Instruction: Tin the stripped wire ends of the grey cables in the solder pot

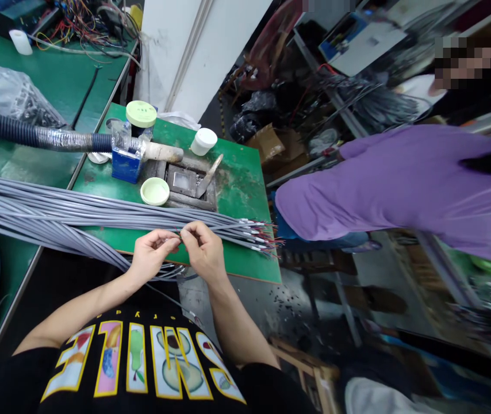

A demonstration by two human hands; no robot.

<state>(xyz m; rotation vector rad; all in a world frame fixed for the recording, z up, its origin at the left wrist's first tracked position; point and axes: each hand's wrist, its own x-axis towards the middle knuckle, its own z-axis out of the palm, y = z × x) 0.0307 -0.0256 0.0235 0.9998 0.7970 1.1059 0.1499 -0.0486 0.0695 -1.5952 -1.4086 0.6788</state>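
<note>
Grey cables (99, 208): a long bundle of sheathed cable lying across the green bench (245, 259), its stripped, red-tipped ends fanning out to the right.

Left hand (153, 256): fingers closed in a pinch on a thin wire (180, 234) at the near side of the grey cables.

Right hand (202, 250): pinching at the same spot, fingertips touching the left hand's, so the hands are together.

Beyond the cables: a steel tray (183, 181), a steel scraper (208, 175), a pale green lid (154, 191), and a blue box (127, 164) with a ribbed hose (34, 135) running to it.

Right of the cables: a person in a purple shirt (401, 190), close to the fanned ends.

Risk: a hard pull could snap the thin wire; a passing sleeve could snag the ends.
</note>
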